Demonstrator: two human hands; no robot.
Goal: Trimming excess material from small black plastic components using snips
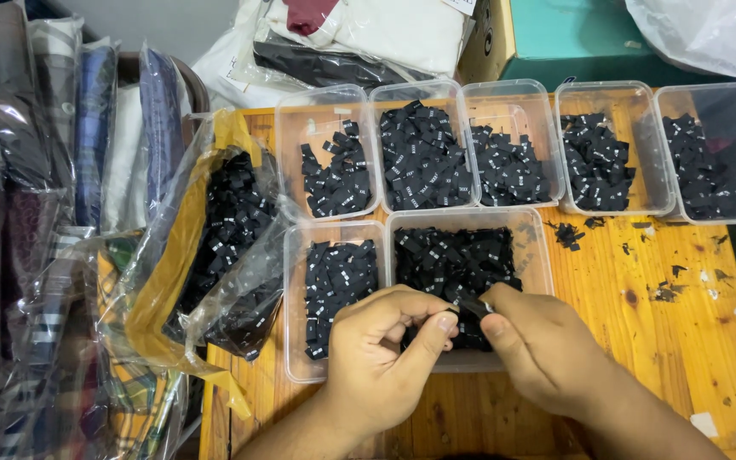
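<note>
Both hands meet low in the middle of the head view, over the near edge of a clear plastic tub (pixel 531 255) full of small black fabric labels. My left hand (pixel 381 358) and my right hand (pixel 538 345) pinch one small black label (pixel 473 307) between their fingertips. Just to the left stands a second clear tub (pixel 293 298) with more black labels.
Several clear tubs (pixel 517 98) of black labels line the back of the orange wooden table (pixel 675 341). A clear bag (pixel 232 221) of labels lies at the left, beside bagged folded garments (pixel 87 128). Loose scraps dot the table at the right. A teal box (pixel 572 34) stands behind.
</note>
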